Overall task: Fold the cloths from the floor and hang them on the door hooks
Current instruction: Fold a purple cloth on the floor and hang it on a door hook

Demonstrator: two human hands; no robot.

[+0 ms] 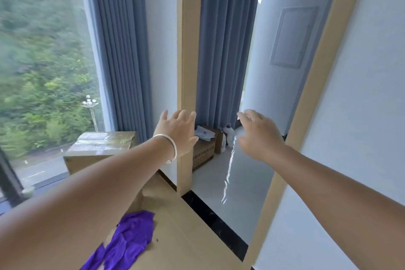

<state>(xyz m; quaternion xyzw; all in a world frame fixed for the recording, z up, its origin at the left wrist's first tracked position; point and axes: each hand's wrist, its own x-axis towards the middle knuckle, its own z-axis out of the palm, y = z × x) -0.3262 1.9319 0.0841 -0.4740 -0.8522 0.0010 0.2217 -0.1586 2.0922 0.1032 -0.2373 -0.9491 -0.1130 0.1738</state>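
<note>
A crumpled purple cloth [126, 241] lies on the tan floor at the bottom of the view, below my left forearm. Both my arms are stretched out forward at about chest height. My left hand [178, 132], with a silver bangle on the wrist, is empty with fingers spread, in front of the wooden door frame post [186, 72]. Over the doorway opening, my right hand [258, 136] is empty too, its fingers apart. No door hooks are in view.
A sealed cardboard box [98, 149] stands by the large window at left, with blue curtains [122, 50] behind. Through the doorway lie a glossy white floor, another box [205, 147] with papers and a white jug. A black threshold strip [217, 223] crosses the doorway.
</note>
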